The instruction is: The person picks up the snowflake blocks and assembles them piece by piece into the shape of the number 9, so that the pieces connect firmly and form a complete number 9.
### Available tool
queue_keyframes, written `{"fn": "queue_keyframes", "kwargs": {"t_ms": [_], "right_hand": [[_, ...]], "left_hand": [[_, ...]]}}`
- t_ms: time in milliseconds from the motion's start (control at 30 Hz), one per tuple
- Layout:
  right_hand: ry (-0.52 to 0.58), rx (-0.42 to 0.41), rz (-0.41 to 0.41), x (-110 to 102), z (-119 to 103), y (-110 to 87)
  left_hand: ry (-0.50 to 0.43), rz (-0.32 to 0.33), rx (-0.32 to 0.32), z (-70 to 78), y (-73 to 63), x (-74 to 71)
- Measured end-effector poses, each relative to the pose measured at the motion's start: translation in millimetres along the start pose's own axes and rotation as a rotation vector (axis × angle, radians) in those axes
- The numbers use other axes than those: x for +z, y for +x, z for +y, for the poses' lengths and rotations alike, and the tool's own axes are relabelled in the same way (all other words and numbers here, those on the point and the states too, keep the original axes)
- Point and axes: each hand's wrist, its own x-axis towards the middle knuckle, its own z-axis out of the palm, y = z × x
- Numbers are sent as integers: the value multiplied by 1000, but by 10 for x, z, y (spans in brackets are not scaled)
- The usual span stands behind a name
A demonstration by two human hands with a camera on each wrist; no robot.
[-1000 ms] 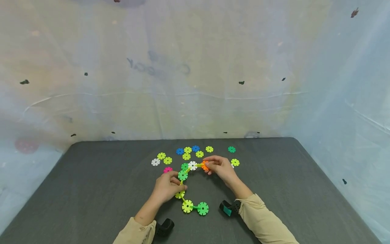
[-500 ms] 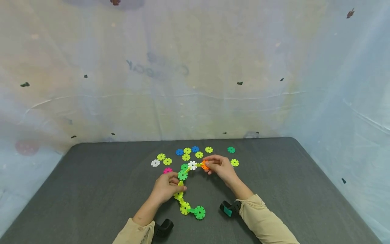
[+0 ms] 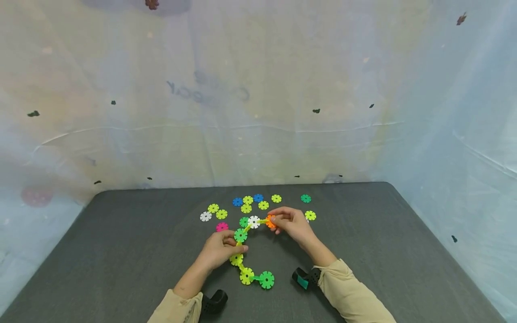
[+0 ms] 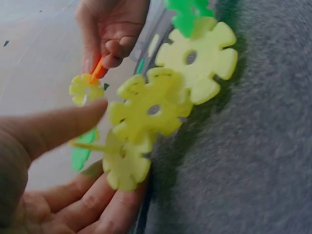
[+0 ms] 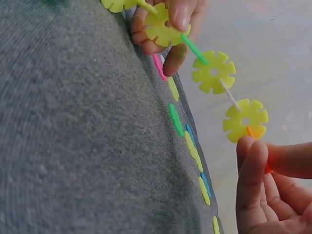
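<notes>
**Neon brights over dark grey**

The joined discs are lime yellow, bright green, white and orange. Loose discs come in yellow, blue, white, hot pink and green. The surface is flecked dark grey, the sleeves beige. Dark green and reddish-brown blotches dot the pale sheet; a teal patch marks one black wrist mount.

Smooth, plastic-looking discs; rough, matt, cloth-like tabletop; creased plastic-like sheeting with faint sheen; matt cloth sleeves
</notes>
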Motion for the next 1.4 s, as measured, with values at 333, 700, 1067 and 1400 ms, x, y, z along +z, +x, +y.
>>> {"fn": "queue_keyframes", "kwargs": {"t_ms": [333,700,1067,1400], "right_hand": [[19,1,1,-14,42,-14],[-167,-113,-205,-94,67,9],[-245,-165,-232,-62,48,39],[-238,-169,-222,-26,41,49]], "left_hand": [[-106,-274,35,-76,-18,-163],[-130,-209,6,-99,32,-141],[-95,-167,233,-94,47,-95],[-5,-48,201,-10,-9,-31]]}}
